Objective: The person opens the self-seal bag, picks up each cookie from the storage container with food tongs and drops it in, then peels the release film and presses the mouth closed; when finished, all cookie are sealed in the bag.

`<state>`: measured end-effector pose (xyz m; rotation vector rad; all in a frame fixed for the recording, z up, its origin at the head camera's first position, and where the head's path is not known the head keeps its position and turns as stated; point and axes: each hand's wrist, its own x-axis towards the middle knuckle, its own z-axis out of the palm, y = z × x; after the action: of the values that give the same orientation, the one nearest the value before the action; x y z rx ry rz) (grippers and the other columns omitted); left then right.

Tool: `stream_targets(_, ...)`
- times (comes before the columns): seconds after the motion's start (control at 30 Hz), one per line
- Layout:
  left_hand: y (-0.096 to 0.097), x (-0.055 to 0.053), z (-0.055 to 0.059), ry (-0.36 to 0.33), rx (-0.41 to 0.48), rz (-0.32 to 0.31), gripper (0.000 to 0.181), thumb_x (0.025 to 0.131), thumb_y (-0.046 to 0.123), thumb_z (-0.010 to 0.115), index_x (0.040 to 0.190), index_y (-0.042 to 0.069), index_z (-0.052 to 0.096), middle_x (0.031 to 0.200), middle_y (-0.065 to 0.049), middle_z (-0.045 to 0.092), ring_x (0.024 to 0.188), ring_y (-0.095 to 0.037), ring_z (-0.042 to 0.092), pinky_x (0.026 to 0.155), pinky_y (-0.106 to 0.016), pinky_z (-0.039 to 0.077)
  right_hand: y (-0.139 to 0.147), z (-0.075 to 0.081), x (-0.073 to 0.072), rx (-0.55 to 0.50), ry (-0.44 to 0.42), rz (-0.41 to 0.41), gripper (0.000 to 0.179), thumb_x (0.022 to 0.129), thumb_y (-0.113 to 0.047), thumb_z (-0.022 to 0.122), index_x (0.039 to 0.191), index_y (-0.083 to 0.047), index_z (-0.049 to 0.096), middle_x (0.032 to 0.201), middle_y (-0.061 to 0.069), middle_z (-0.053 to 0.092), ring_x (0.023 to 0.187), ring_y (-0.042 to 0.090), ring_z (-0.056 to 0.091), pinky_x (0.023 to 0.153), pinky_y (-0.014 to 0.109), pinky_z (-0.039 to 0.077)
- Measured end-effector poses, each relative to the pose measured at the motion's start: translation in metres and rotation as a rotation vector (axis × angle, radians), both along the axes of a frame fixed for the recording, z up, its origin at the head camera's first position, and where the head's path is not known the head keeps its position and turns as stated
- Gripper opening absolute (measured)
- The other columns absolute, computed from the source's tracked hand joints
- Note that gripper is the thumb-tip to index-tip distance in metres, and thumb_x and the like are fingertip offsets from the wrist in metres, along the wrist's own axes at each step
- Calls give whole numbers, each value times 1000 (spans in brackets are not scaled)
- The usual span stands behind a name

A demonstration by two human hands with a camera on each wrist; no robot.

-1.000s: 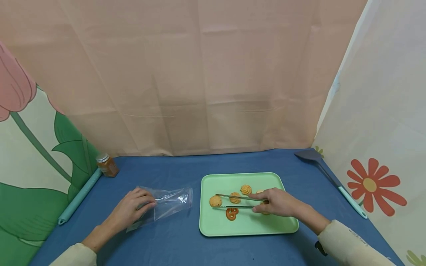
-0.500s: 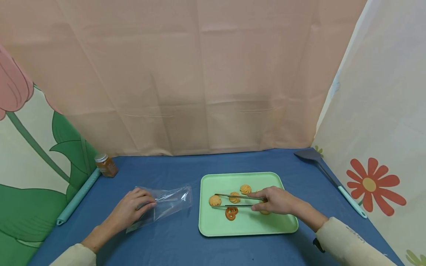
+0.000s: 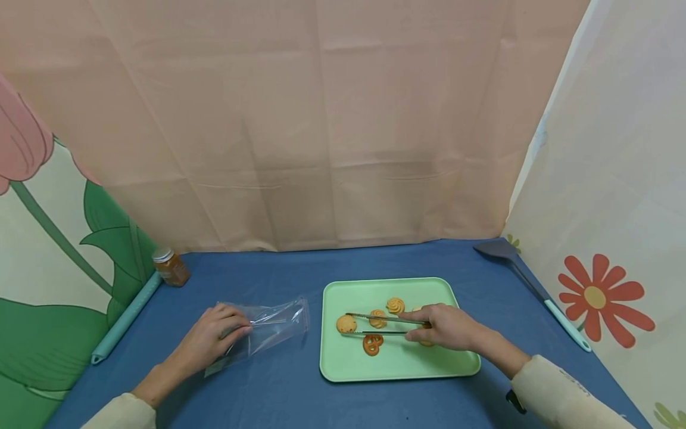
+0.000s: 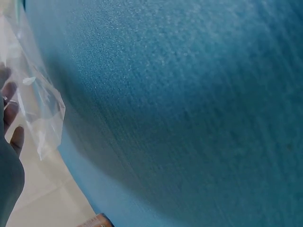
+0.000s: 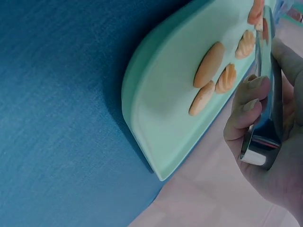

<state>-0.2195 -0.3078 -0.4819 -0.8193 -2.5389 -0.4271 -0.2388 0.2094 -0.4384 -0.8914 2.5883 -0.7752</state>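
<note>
My left hand (image 3: 217, 333) pinches a clear plastic bag (image 3: 278, 326), its free end pointing toward the tray. In the left wrist view, fingers (image 4: 10, 113) and the bag (image 4: 40, 101) show at the left edge. Over the light green tray (image 3: 343, 366), my right hand (image 3: 447, 326) grips metal tongs (image 3: 388, 319). The tong arms are apart, and their tips reach a round cookie (image 3: 346, 324) at the tray's left. A swirl cookie (image 3: 378, 322) lies partly hidden under the upper arm. Below the lower arm is a pretzel (image 3: 372, 344); another swirl cookie (image 3: 395, 305) sits behind.
At the back left stand a jar with a silver lid (image 3: 171, 267) and, lying before it, a long teal rod (image 3: 127, 317). A spatula (image 3: 568, 326) with a dark head lies along the right edge. Further oval cookies (image 5: 209, 65) lie near the right hand.
</note>
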Motion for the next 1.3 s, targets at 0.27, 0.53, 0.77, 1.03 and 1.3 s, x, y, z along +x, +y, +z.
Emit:
stream_targets(0.27,0,2,0,-6,-8,21,14,82,18,82,93,25,78,97,18,68,96,-7,60,78,-40,48,0,-1,2,-29,-25,-4,53,96,-47,64,142,-21,59,60,-1,57,43,2,30,47,22,32)
stream_targets(0.53,0,3,2,-35,-12,29,13,84,19,81,94,24,77,99,16,69,97,-10,61,83,-48,50,-6,5,0,-43,-3,6,51,97,-46,64,141,-22,60,53,-11,43,43,2,30,48,22,34)
stream_targets(0.77,-1,4,1,-18,-10,9,14,83,19,82,95,26,77,100,19,68,97,-7,60,81,-45,50,-14,10,-2,-40,27,20,51,97,-46,64,141,-20,60,63,-8,52,46,1,32,51,21,33)
stream_targets(1.03,0,4,2,10,-13,-7,15,82,18,82,94,26,77,99,22,66,95,-4,57,75,-37,45,-26,18,-4,-43,64,49,48,97,-44,64,139,-20,61,73,-3,60,54,1,36,54,22,34)
stream_targets(1.3,2,3,2,30,-7,-27,15,82,18,83,94,27,77,98,22,65,94,-3,56,74,-35,44,-39,18,-8,-40,98,75,48,98,-45,63,139,-21,61,131,3,69,58,2,48,61,21,40)
